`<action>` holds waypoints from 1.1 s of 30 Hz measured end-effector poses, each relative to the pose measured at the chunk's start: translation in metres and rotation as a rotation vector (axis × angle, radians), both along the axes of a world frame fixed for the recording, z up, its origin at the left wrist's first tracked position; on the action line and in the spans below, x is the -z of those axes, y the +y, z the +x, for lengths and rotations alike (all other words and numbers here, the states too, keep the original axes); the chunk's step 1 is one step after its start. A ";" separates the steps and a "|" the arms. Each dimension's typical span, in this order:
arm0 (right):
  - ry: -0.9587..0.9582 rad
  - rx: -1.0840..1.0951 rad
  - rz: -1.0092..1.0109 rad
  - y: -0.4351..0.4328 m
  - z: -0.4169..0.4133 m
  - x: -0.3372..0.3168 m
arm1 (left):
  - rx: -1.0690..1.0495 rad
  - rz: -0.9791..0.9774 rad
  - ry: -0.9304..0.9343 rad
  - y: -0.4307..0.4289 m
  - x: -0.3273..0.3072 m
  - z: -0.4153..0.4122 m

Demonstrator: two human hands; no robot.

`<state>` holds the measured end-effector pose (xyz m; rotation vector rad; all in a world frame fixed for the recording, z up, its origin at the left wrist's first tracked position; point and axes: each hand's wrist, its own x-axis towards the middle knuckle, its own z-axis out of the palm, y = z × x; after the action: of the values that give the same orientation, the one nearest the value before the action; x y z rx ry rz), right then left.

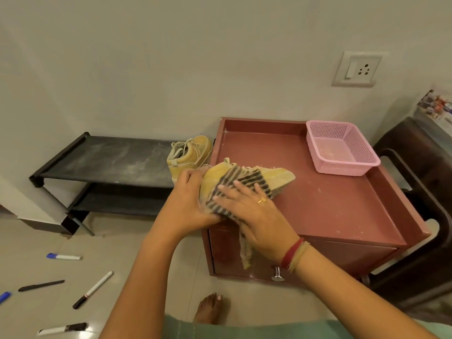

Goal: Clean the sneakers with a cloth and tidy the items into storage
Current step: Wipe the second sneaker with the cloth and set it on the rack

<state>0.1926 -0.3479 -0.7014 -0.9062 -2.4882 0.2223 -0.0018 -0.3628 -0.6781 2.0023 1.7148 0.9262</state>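
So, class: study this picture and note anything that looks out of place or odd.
Several pens lie scattered on the floor at lower left, pointing different ways, not in the pink basket on the cabinet. On the shoe rack, the top shelf shows pale dusty smears.

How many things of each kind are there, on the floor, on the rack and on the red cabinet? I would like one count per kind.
Sneakers: 2
Striped cloth: 1
Pink basket: 1
Pens and markers on the floor: 5
Shoe rack: 1
Red cabinet: 1
Total: 11
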 end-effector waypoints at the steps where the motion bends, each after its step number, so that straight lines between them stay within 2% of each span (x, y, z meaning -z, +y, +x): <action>1: 0.042 0.092 -0.020 0.006 0.006 0.001 | -0.017 -0.011 0.011 0.000 0.000 0.000; 4: 0.162 0.341 -0.130 0.014 0.010 -0.003 | -0.070 -0.027 0.034 0.000 -0.003 0.001; 7: 0.165 0.133 -0.218 -0.003 -0.004 -0.006 | -0.056 -0.023 0.047 0.001 -0.003 0.000; 9: 0.103 0.032 -0.183 -0.008 -0.003 -0.005 | -0.043 -0.006 0.053 0.000 -0.003 0.000; 13: 0.165 0.288 -0.166 0.010 0.009 -0.010 | -0.076 0.007 0.085 -0.001 -0.004 0.002; 16: 0.150 0.088 -0.256 -0.008 -0.003 -0.015 | -0.044 0.014 0.069 -0.002 -0.007 0.002; 18: 0.091 0.035 -0.221 -0.012 0.000 -0.013 | -0.040 0.013 0.033 -0.004 -0.008 0.000; 21: 0.070 0.294 -0.183 0.017 0.023 -0.011 | -0.099 -0.037 0.017 -0.005 -0.010 -0.003; 23: 0.080 0.386 -0.223 0.028 0.032 -0.009 | -0.112 -0.067 0.016 -0.004 -0.010 -0.005; 28: 0.253 0.229 -0.317 0.009 0.011 -0.010 | -0.110 -0.089 0.050 0.001 -0.007 0.013; 31: 0.166 0.088 -0.314 0.003 0.009 -0.010 | -0.141 -0.059 0.056 0.004 -0.007 0.020; 33: 0.059 0.162 -0.212 0.014 0.022 -0.008 | -0.145 -0.065 0.062 0.005 -0.007 0.018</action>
<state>0.2148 -0.3342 -0.6936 -1.1633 -2.3543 0.4575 0.0163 -0.3578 -0.6714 1.9043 1.9205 0.8500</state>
